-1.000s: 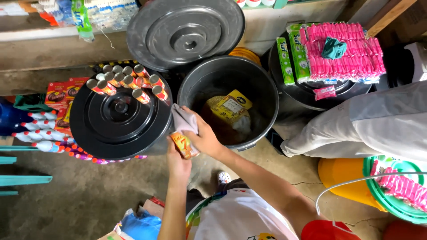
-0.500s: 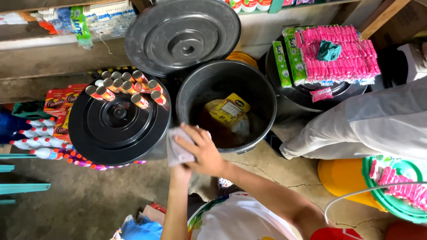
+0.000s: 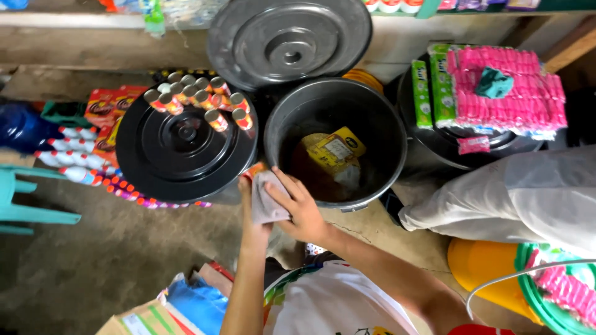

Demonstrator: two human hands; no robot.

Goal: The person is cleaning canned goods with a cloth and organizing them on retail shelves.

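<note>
- Grey cloth [image 3: 267, 201], a small soft rag, was bunched between the person's two hands just in front of the open bucket's near rim.
- The right hand [image 3: 304, 211] lay over the rag with its fingers curled around it, thumb and fingertips pressing the fabric, so it was closed on the cloth.
- The left hand [image 3: 248, 198] was mostly hidden behind the rag; it seemed to grip a small orange packet [image 3: 254, 170] whose tip poked out above the cloth, though I could not tell how tightly the fingers were closed.
- The open black bucket [image 3: 372, 111] stood just beyond the hands, with yellow packets [image 3: 335, 149] lying at the bottom.
- Its grey lid [image 3: 288, 40] leaned upright against the wall behind it.
- To the left, a lidded black bucket [image 3: 180, 155] carried a cluster of small capped tubes [image 3: 198, 99] along the far edge of its lid.
- To the right, another dark bucket [image 3: 422, 155] bore a pile of pink sachet strips [image 3: 509, 90] with a teal rag on top.
- A second person's pale trouser leg [image 3: 509, 198] stretched across the right side, well apart from the hands.
</note>
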